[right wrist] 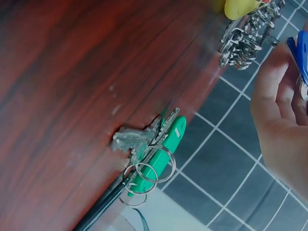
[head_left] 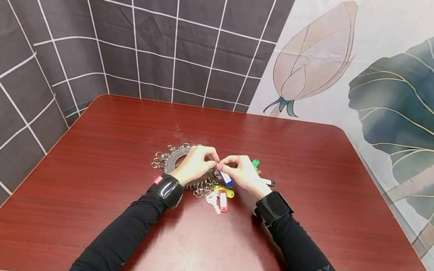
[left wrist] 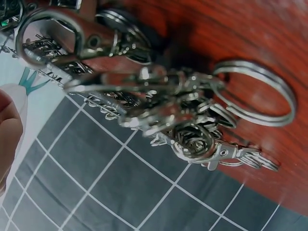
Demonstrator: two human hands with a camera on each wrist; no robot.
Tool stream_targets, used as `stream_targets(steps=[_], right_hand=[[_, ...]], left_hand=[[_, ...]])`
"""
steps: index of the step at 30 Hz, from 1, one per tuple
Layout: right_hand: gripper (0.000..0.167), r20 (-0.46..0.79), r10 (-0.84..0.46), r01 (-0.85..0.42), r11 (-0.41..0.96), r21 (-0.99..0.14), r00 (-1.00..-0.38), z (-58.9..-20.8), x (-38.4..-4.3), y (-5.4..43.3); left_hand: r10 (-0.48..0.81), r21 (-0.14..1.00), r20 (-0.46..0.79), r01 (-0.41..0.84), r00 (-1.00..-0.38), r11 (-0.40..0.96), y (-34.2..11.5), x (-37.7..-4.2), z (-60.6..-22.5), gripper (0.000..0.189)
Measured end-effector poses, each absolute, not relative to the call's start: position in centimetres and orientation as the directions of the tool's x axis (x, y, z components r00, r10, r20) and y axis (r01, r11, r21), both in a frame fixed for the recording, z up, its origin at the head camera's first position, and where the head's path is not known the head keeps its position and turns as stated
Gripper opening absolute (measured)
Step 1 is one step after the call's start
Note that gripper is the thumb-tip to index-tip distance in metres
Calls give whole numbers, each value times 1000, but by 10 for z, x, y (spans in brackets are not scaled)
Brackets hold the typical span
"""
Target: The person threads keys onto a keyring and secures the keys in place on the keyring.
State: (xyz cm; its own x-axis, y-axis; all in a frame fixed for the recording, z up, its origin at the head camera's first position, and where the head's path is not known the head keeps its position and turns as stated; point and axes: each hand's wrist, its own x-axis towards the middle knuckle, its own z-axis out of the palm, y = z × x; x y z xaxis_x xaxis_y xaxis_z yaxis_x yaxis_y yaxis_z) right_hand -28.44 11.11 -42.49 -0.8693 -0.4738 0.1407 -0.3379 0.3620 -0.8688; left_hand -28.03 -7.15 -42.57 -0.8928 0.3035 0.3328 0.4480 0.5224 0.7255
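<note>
Both hands meet over the middle of the table, thumbs and forefingers pinched together fingertip to fingertip. My left hand (head_left: 196,165) reaches over a grey ring-shaped holder (head_left: 171,162) hung with metal clasps and split rings (left wrist: 260,94); the small ring part it pinches is mostly hidden by the fingers. Below the fingertips of my right hand (head_left: 245,175) hangs a blue key tag (head_left: 227,180), seen in the right wrist view beside the curled fingers with a silver key. Nearer me lie a yellow tag (head_left: 228,192), a red tag (head_left: 223,201) and a silver key (head_left: 213,199).
To the right of the right hand are a green key tag (head_left: 255,163) with rings and keys, and a black tag (head_left: 268,182). All lie on a reddish-brown table (head_left: 107,213). A dark gridded curtain (head_left: 152,32) hangs behind and at the left.
</note>
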Motion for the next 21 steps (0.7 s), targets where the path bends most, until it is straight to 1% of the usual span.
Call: stream_targets(steps=[7,14,21], right_hand=[[15,166,-452,-366,402,-839,-876,-426,-283,109],[10,195,-422,-387,436,-813,-885,-423,-280,107],[8,241,-407,-428,472,-771,-881,-422,-277,107]], left_hand=[[298,691,387,488,-873,532,-71,-280,-427,10],[321,631,452,552,-832,544,-70,-278,-426,9],[316,627,439,539,-841,563,-69,-277,-424,11]])
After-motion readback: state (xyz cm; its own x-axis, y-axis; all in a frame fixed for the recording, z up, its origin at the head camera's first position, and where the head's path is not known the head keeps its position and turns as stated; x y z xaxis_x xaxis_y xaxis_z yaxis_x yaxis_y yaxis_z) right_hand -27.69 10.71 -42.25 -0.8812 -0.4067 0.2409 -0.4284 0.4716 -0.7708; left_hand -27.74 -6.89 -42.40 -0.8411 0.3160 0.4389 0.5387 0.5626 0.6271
